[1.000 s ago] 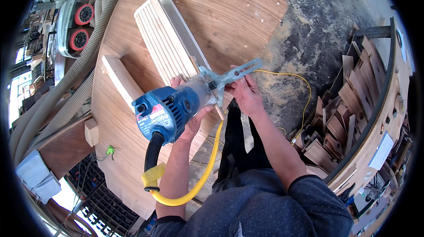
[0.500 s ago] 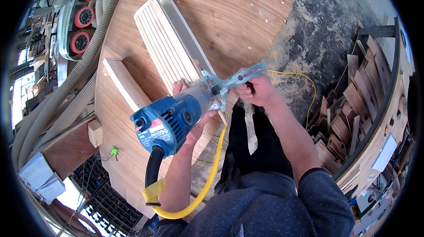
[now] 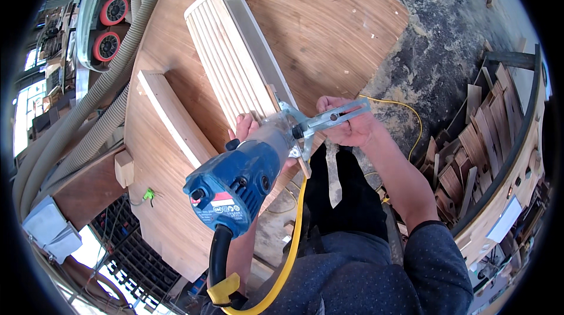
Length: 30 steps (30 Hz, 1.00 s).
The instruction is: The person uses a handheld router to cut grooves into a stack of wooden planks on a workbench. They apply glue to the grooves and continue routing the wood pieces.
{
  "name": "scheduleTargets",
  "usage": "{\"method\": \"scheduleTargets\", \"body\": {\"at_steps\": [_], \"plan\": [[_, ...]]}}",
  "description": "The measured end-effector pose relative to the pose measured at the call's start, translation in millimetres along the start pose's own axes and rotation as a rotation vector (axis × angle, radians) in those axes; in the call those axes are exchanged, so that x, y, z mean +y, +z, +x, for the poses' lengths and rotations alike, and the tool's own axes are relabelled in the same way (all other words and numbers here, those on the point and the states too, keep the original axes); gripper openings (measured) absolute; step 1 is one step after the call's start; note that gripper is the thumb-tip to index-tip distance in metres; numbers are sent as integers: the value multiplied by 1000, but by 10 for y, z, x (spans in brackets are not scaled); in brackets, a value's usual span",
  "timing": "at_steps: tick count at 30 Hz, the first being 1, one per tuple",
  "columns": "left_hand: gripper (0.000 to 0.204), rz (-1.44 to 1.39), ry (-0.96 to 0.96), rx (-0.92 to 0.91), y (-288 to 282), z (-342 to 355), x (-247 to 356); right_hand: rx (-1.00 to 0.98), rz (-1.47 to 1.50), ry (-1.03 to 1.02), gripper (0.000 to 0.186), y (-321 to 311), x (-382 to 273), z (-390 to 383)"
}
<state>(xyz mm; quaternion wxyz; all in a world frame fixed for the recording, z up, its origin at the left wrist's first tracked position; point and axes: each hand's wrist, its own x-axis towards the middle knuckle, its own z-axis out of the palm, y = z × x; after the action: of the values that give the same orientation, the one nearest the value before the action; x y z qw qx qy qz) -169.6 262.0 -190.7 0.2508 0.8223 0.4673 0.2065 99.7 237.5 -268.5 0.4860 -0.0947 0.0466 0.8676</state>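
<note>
A blue trim router (image 3: pixel 238 180) with a clear base rests at the near end of a stack of pale wooden strips (image 3: pixel 226 62). My left hand (image 3: pixel 247 126) is closed round the router's body; its fingers show beyond the tool, while the palm is hidden under it. A slotted metal edge guide (image 3: pixel 338 116) sticks out to the right from the base. My right hand (image 3: pixel 349 130) is closed at the guide's outer end, partly covered by it. A black and yellow power cord (image 3: pixel 294 244) runs from the router's rear towards my body.
The strips lie on a brown wooden tabletop (image 3: pixel 329 27). A separate wooden bar (image 3: pixel 173 115) lies left of them. Ribbed hoses (image 3: pixel 117 74) and red-wheeled equipment (image 3: pixel 114 9) line the left. At right stands a bin of wood offcuts (image 3: pixel 470 138); a yellow cord (image 3: pixel 416 121) crosses the floor.
The view has shifted slightly, moving the scene right in the picture. Both hands keep their hold on the router and guide. More left fingers now show beyond the router.
</note>
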Motion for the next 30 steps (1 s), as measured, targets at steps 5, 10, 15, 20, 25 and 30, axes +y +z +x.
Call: {"method": "scheduleTargets", "body": {"at_steps": [5, 10, 15, 20, 25, 30], "plan": [[108, -39, -35, -25, -18, 18, 22, 85, 97, 124, 17, 25, -94, -13], [109, 49, 24, 12, 36, 9, -18, 129, 83, 127, 15, 36, -85, -26], [113, 11, -30, -85, -21, 63, 34, 172, -146, 78, 17, -6, -32, -81], [114, 55, 9, -60, -31, 40, 42, 22, -275, 209, 25, -48, -153, -51], [114, 52, 4, -46, -22, 3, 18, -60, -187, 328, 38, -181, -217, -21], [80, -68, 30, 65, 24, 90, 109, -77, -49, 410, 37, -231, -321, -8]]}}
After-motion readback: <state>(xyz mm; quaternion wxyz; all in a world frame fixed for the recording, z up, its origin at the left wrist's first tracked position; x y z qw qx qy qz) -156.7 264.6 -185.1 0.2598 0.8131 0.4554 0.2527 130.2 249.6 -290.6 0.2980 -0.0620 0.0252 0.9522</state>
